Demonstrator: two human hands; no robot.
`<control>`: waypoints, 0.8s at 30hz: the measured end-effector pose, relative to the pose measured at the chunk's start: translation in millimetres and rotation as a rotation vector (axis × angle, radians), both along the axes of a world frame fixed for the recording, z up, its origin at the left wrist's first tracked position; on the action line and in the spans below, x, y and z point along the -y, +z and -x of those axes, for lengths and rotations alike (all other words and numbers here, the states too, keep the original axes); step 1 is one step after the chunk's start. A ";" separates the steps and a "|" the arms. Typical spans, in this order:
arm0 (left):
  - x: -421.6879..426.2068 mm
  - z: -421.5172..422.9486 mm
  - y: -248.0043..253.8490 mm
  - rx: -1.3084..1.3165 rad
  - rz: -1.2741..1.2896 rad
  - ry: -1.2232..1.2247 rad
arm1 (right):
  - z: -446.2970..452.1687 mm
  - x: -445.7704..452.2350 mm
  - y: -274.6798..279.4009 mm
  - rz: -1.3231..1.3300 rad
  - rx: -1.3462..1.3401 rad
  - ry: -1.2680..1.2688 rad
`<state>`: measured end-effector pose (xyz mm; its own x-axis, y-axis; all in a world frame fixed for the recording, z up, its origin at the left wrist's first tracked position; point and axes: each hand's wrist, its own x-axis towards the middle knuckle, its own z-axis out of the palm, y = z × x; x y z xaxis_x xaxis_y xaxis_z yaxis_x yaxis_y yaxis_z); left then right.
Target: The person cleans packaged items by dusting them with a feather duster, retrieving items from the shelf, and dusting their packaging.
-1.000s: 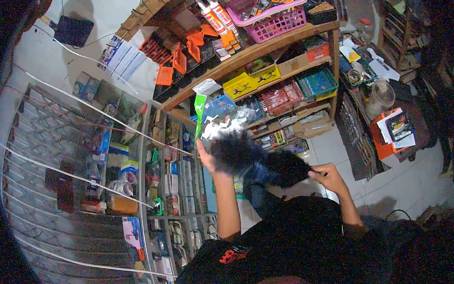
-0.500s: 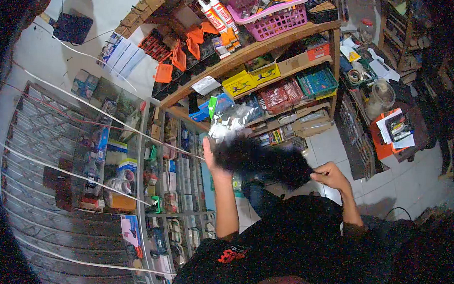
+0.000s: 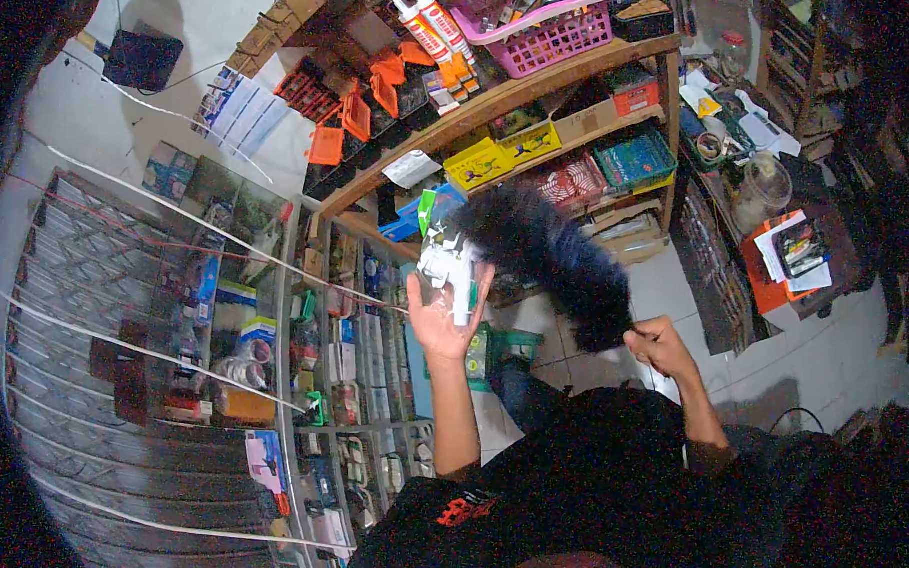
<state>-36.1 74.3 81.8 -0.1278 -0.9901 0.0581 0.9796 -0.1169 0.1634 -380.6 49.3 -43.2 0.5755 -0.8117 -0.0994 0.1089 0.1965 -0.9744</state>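
My left hand (image 3: 441,329) is raised, palm up, and holds a clear plastic packet (image 3: 441,259) of white plastic parts with a green header. Its thumb and fingers reach up on both sides of the packet, and some fingertips are hidden behind it. My right hand (image 3: 660,348) is closed round the handle end of a black feather duster (image 3: 565,268). The duster slants up and left, blurred by motion, with its far end close to the packet; whether the two touch I cannot tell.
A wooden shelf (image 3: 542,69) carries a pink basket (image 3: 558,35), sealant tubes (image 3: 438,33) and orange boxes (image 3: 355,115). Glass display cases (image 3: 291,328) stand at left. White cables (image 3: 177,209) cross in front of them. At right is a cluttered bench (image 3: 725,143).
The duster has swung upward off the left palm, its far end now beside the packet. More of the left palm and the white parts shows. The right hand has barely moved.
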 end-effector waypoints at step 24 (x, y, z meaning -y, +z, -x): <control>-1.0 7.3 17.3 0.037 0.102 -0.062 | -1.7 3.8 2.5 0.129 -0.051 0.035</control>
